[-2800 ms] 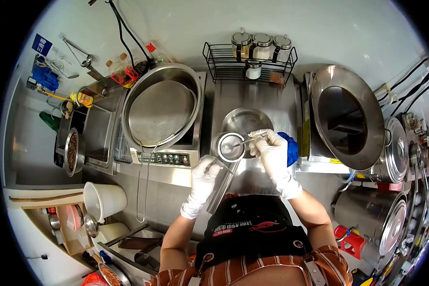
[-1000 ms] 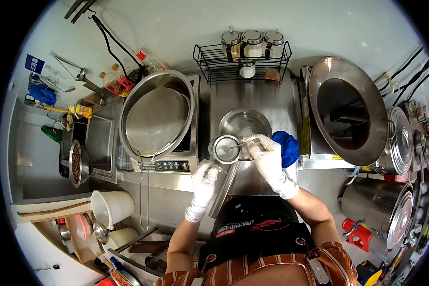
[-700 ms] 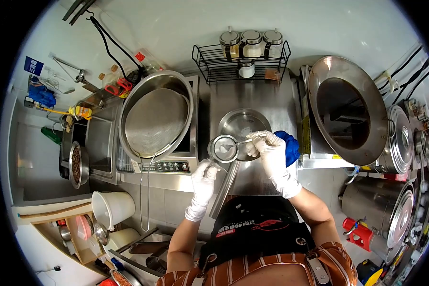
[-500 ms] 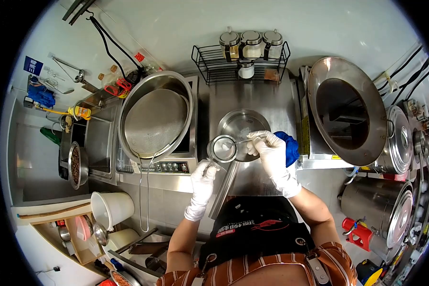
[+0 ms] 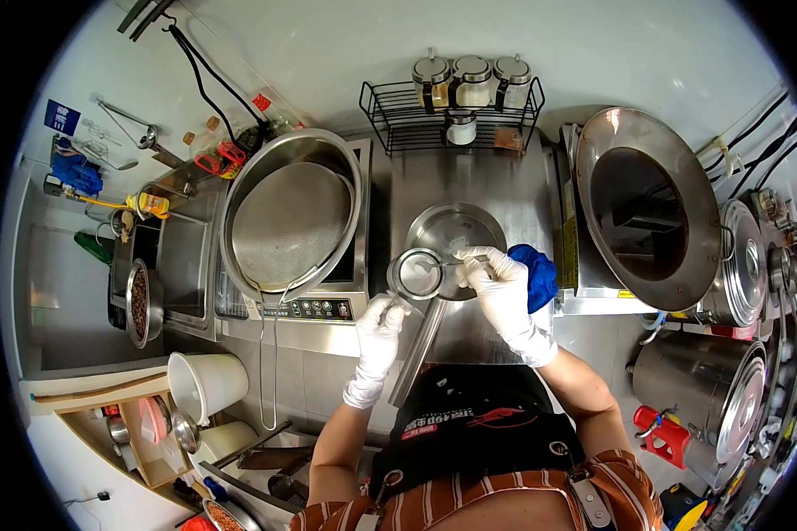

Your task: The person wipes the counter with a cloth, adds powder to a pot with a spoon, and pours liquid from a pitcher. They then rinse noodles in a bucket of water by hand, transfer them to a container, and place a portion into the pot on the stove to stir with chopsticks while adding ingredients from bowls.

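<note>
My left hand (image 5: 377,341), in a white glove, is closed at the near side of a small round jar (image 5: 418,273) with a dark rim. Whitish contents show inside it. Between the fingers of my gloved right hand (image 5: 496,281) is a thin metal spoon handle that reaches over the jar; the spoon's bowl is hard to make out. The jar is above the left part of a shallow steel pan (image 5: 454,212), and some white stuff lies on the pan's bottom. The long pan handle (image 5: 419,354) points toward my apron. A blue cloth (image 5: 533,276) lies beside my right hand.
To the left, a large steel basin (image 5: 232,208) with a wide round strainer (image 5: 290,221) rests on an induction cooker (image 5: 323,309). A large wok (image 5: 715,239) of dark liquid stands on the right. Behind the pan, a wire rack (image 5: 381,133) holds several seasoning jars (image 5: 471,81).
The jar has shifted slightly right and tilted a little, showing more of its left side. My right hand has moved slightly left; both hands keep their grip.
</note>
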### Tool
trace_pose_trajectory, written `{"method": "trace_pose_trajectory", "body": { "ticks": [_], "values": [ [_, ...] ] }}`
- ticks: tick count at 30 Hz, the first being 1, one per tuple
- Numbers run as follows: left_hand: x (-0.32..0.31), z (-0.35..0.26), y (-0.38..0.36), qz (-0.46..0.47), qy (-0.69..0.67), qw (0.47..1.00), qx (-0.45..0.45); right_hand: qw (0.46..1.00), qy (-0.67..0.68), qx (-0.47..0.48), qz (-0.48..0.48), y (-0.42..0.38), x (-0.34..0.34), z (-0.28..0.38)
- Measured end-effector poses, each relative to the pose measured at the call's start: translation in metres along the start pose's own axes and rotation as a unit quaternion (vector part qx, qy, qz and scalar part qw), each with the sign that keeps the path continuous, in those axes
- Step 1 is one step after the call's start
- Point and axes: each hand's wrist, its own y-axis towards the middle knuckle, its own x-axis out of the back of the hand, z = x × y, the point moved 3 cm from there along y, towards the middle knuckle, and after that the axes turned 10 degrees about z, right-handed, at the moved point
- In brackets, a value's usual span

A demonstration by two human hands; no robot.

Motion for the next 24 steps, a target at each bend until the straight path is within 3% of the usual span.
{"method": "trace_pose_trajectory", "body": {
  "ticks": [6,10,16,24],
  "values": [
    [-0.001,0.002,0.001,-0.005,-0.001,1.0,0.007,0.999,-0.046,0.017,0.005,-0.001,-0.001,0.001],
    [-0.003,0.0,0.002,-0.001,0.004,1.0,-0.012,1.0,-0.006,-0.009,-0.003,0.001,-0.001,-0.003],
    [-0.001,0.004,0.0,0.008,0.018,1.0,0.013,0.981,-0.185,0.063,0.014,-0.002,-0.006,0.012],
    [0.001,0.006,0.001,0.002,0.009,1.0,0.008,0.998,-0.062,-0.018,-0.001,0.001,-0.007,0.001]
  ]
}}
